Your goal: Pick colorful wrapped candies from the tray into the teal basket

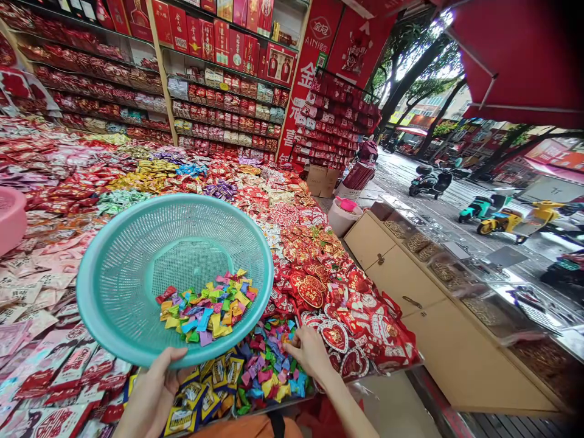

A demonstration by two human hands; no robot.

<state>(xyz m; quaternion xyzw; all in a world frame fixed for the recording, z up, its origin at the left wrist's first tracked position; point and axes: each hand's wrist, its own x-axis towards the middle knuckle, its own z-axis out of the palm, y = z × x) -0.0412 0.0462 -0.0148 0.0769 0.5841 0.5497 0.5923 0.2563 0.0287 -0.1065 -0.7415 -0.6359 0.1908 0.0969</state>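
Note:
My left hand [159, 383] grips the near rim of a round teal plastic basket [114, 304], its thumb over the edge. The basket is tilted, and small colourful wrapped candies [210, 307] lie at its lower right. My right hand [305, 350] is over a pile of similar bright candies [269, 359], thumb and fingers bent; whether it holds a candy is hidden. Blue and yellow packets [194, 395] lie below the basket. Red heart-shaped packets [335, 334] are just right of my right hand.
Many packaged sweets cover the display all around. Shelves of red boxes [223, 42] stand behind. A pink basket [10, 219] is at the left edge. On the right are a wooden cabinet [410, 298], a white bucket [342, 219] and parked scooters [524, 219].

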